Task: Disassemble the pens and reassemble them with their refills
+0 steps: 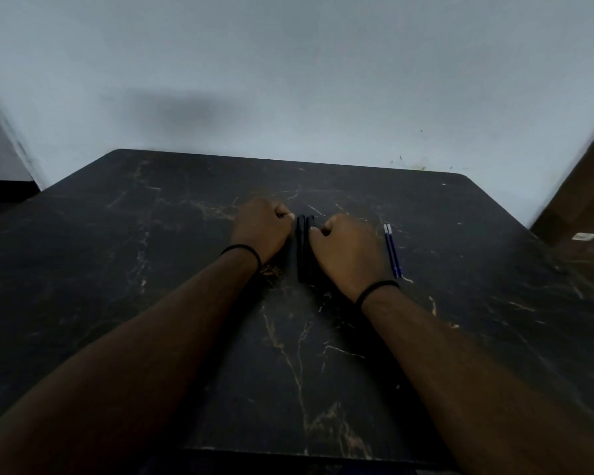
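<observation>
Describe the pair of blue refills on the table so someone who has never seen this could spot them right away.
Start at the dark marble-patterned table and find the right hand near its middle. Just right of that hand, apart from it, two thin blue refills lie side by side, pale tips toward the wall. Unlike the black pens between the hands, they are slim, blue and untouched.

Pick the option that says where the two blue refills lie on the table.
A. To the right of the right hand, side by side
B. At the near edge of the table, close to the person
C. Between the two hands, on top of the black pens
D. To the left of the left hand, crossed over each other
A: the two blue refills lie side by side on the dark table, just right of the right hand.
</observation>
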`<state>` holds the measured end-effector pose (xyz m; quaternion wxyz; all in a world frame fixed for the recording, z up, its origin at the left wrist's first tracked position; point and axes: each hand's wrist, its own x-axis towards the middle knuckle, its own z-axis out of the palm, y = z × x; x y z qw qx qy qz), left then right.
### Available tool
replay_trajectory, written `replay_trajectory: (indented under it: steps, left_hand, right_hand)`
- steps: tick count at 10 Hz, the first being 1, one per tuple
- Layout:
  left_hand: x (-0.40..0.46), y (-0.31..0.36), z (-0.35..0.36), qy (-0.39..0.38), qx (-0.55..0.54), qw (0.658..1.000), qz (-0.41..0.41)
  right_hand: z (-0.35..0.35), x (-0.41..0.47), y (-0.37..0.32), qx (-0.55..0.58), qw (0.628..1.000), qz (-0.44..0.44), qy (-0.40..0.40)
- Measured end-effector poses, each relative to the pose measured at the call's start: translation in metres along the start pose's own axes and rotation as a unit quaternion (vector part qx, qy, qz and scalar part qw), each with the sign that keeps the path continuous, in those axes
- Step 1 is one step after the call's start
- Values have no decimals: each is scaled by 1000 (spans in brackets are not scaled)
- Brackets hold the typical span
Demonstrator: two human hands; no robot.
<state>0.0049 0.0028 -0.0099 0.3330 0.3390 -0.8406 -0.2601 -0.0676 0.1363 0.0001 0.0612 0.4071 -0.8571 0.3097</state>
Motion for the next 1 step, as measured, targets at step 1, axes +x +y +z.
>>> replay_trajectory:
  steps: [1]
  left_hand:
    - [-1,1,0,8,-9,1000,-1]
  right_hand:
    - [-2,1,2,34,999,12,39]
